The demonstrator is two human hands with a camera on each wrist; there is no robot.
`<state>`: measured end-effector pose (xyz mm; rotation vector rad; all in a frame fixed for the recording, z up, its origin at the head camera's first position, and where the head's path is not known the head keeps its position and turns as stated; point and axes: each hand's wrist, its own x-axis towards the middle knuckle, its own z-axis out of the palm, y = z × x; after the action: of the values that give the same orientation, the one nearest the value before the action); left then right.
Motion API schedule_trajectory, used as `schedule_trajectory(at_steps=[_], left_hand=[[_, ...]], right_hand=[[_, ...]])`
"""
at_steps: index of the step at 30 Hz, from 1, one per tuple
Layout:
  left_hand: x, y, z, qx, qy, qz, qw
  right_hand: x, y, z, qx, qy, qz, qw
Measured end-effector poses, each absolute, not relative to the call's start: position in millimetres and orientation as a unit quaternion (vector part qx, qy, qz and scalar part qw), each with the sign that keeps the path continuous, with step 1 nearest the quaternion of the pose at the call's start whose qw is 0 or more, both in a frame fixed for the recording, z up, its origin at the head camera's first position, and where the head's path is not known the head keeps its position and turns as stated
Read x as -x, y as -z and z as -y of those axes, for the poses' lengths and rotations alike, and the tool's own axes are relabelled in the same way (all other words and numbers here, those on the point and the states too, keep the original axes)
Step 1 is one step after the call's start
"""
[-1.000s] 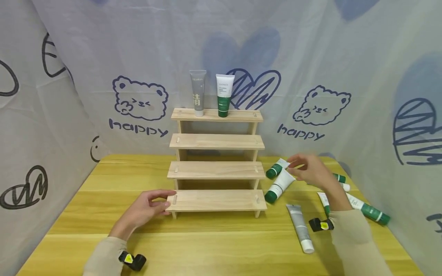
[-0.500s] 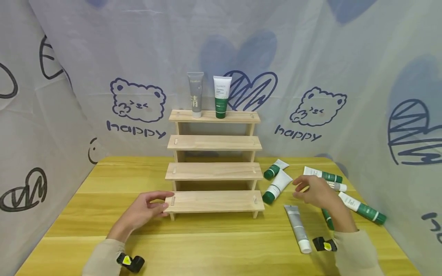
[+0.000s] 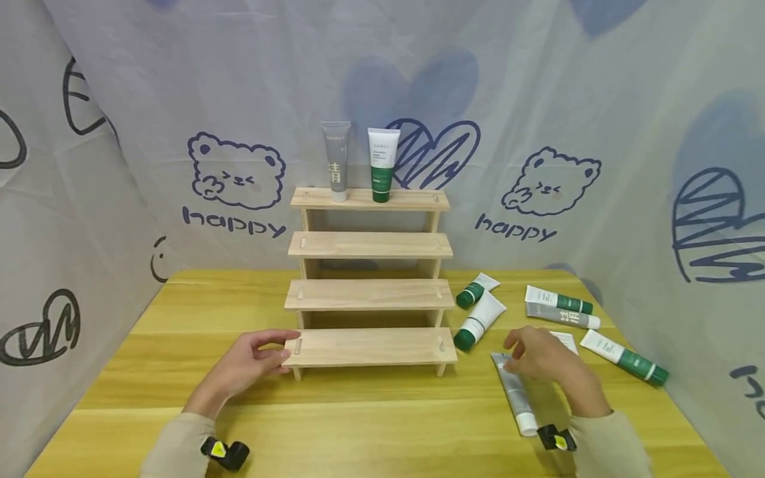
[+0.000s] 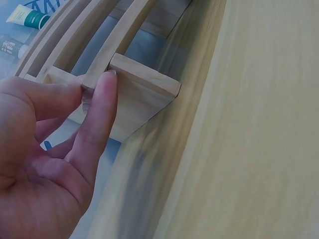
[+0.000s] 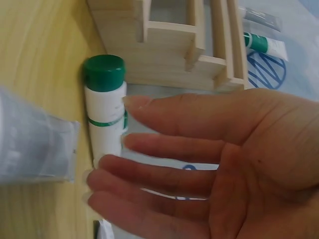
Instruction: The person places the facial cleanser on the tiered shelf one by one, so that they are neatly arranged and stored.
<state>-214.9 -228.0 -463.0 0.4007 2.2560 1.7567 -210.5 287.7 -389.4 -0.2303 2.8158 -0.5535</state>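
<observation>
A four-step wooden display stand (image 3: pixel 370 346) stands on the table. My left hand (image 3: pixel 245 362) pinches the left end of its lowest step between thumb and finger, as the left wrist view shows at the step's edge (image 4: pixel 144 74). Over the flat end of a grey squeeze tube (image 3: pixel 518 405) hovers my right hand (image 3: pixel 538 358), fingers loosely bent and nothing between them. In the right wrist view, that grey tube (image 5: pixel 35 144) lies beyond the fingertips. A grey tube (image 3: pixel 337 159) and a white-and-green tube (image 3: pixel 382 162) stand cap-down on the top step.
Two white-and-green tubes (image 3: pixel 480 320) lie right of the stand. Farther right are another grey tube (image 3: pixel 562 315) and more white-and-green tubes (image 3: pixel 624 358), one partly hidden behind my right hand. A patterned cloth (image 3: pixel 239 79) closes off the table's back and sides.
My right hand has drawn back from beside the white-and-green tubes toward the front, and is now over the grey tube's flat end. The left hand has kept its hold on the stand.
</observation>
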Motion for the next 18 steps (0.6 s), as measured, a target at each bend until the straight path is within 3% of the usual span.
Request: schedule_trajectory(at_steps=[18], left_hand=[[217.1,460.1,229.7,-0.140,-0.594,-0.781,0.135]], right_hand=[[212.0,415.0,-275.5,0.086,0.151,-0.974,0.144]])
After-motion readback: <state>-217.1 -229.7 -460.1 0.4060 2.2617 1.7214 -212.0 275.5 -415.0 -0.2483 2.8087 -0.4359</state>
